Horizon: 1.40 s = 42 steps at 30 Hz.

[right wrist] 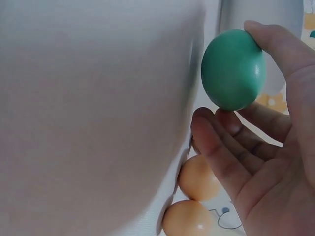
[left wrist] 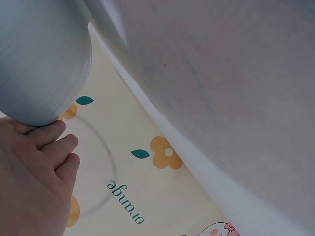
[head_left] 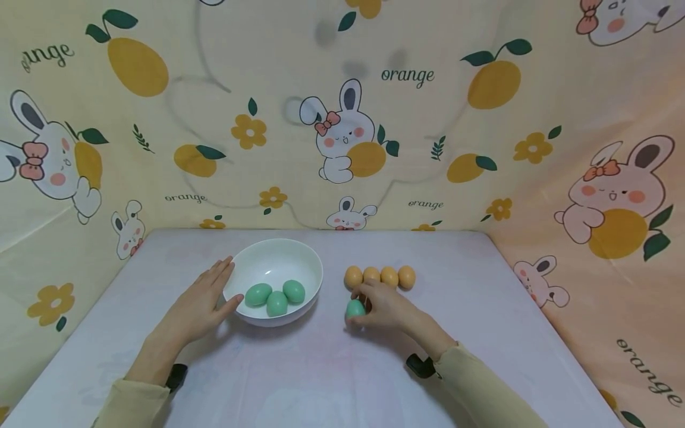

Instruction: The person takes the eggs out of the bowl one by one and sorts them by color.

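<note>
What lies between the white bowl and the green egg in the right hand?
Bare tabletop separates the bowl from the green egg, as the head view shows.

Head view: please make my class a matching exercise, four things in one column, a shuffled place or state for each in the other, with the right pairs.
1. White bowl
2. Orange eggs
3. Left hand
4. Right hand

A. Lined up in a row of four
B. Pinching a single green egg
C. With three green eggs inside
D. Touching the bowl's side

Pairs: 1-C, 2-A, 3-D, 4-B
</note>
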Motion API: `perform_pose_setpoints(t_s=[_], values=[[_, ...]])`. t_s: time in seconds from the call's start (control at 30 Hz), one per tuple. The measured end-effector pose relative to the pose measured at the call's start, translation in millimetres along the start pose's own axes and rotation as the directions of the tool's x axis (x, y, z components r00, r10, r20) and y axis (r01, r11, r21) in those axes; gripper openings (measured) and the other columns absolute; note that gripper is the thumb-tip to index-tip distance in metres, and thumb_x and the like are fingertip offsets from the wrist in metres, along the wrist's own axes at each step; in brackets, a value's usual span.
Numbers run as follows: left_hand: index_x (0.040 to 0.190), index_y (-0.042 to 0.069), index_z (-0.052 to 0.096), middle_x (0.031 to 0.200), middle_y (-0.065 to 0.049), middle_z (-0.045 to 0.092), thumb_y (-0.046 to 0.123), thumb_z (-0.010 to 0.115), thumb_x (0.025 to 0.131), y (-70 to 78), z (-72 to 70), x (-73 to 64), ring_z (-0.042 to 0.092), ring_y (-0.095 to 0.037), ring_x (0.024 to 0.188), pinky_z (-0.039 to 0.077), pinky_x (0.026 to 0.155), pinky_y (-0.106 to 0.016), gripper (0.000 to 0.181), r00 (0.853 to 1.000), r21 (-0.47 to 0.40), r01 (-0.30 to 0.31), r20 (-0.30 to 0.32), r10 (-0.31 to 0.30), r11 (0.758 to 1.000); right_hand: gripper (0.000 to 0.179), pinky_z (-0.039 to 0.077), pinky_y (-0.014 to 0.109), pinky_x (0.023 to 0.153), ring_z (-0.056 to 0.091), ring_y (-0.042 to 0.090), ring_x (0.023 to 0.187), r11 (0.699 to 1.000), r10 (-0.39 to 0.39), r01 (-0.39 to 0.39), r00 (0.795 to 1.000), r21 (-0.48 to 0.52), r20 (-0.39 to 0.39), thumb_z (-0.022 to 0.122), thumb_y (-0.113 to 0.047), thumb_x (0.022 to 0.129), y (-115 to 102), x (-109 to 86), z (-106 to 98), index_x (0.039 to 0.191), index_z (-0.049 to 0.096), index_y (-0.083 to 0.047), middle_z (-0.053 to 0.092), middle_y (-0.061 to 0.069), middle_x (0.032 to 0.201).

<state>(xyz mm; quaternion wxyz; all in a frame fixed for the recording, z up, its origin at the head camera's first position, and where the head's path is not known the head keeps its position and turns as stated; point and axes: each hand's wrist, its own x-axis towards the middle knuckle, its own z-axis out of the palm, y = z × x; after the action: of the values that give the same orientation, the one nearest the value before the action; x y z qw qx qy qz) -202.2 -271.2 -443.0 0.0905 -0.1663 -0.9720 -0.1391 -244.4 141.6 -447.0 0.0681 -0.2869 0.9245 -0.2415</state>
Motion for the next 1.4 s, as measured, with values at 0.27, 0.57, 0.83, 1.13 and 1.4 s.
perform_pose_setpoints(t_s=[0.27,0.57,0.83,1.13,1.4], values=[[0.157,-0.011,0.031,0.167,-0.026,0.026,0.048,0.054,0.104,1.6,-1.1,-0.5,0.026,-0.047,0.154,0.027,0.124,-0.061,0.082,1.000,-0.004,0.006,0.008,-0.006,1.000,0.047,0.055,0.027,0.077,0.058,0.010,0.089,1.000,0.012,-0.012,1.000,0.007,0.004,0.088,-0.043,0.082,0.9,-1.5,2.7,0.115,0.069,-0.015,0.057,-0.004,0.105],[0.157,-0.011,0.032,0.167,-0.026,0.027,0.047,0.055,0.104,2.3,-1.9,0.1,0.027,-0.047,0.153,0.027,0.123,-0.062,0.082,1.000,-0.002,0.004,0.004,-0.004,1.000,0.050,0.055,0.027,0.078,0.057,0.009,0.090,1.000,0.000,0.000,1.000,-0.002,0.008,0.088,-0.045,0.081,3.7,-0.5,3.6,0.117,0.069,-0.016,0.056,-0.004,0.108],[0.158,-0.010,0.031,0.167,-0.026,0.027,0.048,0.054,0.104,2.9,-2.7,0.6,0.026,-0.047,0.153,0.027,0.124,-0.062,0.083,1.000,0.000,0.014,0.016,-0.014,1.000,0.057,0.055,0.030,0.081,0.058,0.012,0.093,1.000,0.013,-0.013,1.000,0.010,0.018,0.087,-0.047,0.082,4.0,-2.6,0.4,0.125,0.068,-0.015,0.057,-0.003,0.111],[0.157,-0.011,0.031,0.167,-0.027,0.027,0.048,0.055,0.104,2.7,-2.1,0.6,0.026,-0.047,0.153,0.027,0.124,-0.062,0.083,1.000,0.003,0.014,0.013,-0.014,1.000,0.053,0.055,0.030,0.077,0.060,0.018,0.095,0.998,-0.054,0.055,0.998,0.028,-0.044,0.084,-0.042,0.087,-0.5,-2.2,-12.9,0.124,0.066,-0.009,0.060,0.007,0.114],[0.157,-0.012,0.032,0.166,-0.027,0.028,0.047,0.055,0.104,2.6,-2.0,0.0,0.027,-0.048,0.153,0.027,0.124,-0.061,0.082,1.000,-0.003,0.005,0.007,-0.005,1.000,0.043,0.060,0.039,0.086,0.067,0.024,0.104,0.983,-0.170,0.178,0.977,0.052,-0.132,0.079,-0.038,0.092,-16.6,11.0,-22.8,0.126,0.066,-0.013,0.063,0.005,0.122]])
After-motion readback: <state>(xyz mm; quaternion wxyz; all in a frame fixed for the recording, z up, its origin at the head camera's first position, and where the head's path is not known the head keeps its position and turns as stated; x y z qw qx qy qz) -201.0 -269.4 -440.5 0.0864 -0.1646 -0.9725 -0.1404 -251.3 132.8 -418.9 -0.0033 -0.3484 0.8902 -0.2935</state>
